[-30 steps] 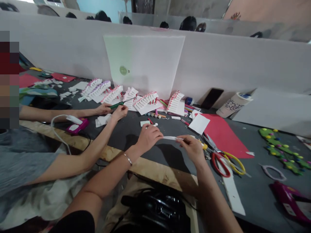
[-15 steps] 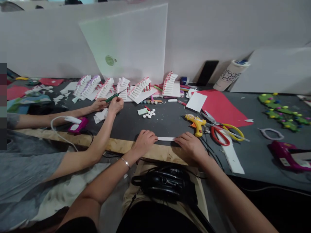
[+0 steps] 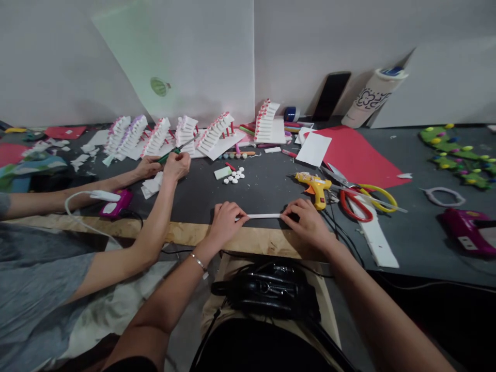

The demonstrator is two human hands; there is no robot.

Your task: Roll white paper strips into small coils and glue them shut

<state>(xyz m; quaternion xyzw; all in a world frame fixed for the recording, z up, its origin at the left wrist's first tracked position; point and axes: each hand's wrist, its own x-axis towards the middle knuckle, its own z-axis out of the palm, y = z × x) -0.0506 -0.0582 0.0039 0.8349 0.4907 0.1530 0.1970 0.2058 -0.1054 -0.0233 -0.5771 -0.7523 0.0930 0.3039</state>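
Observation:
A narrow white strip (image 3: 264, 216), perhaps paper or foam, stretches between my two hands near the table's front edge. My left hand (image 3: 228, 219) pinches its left end between thumb and fingers. At the other end, my right hand (image 3: 306, 219) grips it the same way. Just beyond the strip lie several small white round pieces (image 3: 234, 176) beside a pale green-white block (image 3: 222, 173). A yellow glue gun (image 3: 315, 187) rests right behind my right hand, its cable running to the front edge.
Scissors (image 3: 354, 194) with red and yellow handles lie right of the glue gun, by red sheet (image 3: 360, 157). Small white stair models (image 3: 215, 135) line the back. At left, a co-worker's hands (image 3: 166, 164) hold a green tool. A white tumbler (image 3: 374, 98) leans against the wall.
The strip now looks thinner, seemingly turned or folded between my fingers, and my fingertips pinch its ends more tightly. The camera view has shifted slightly.

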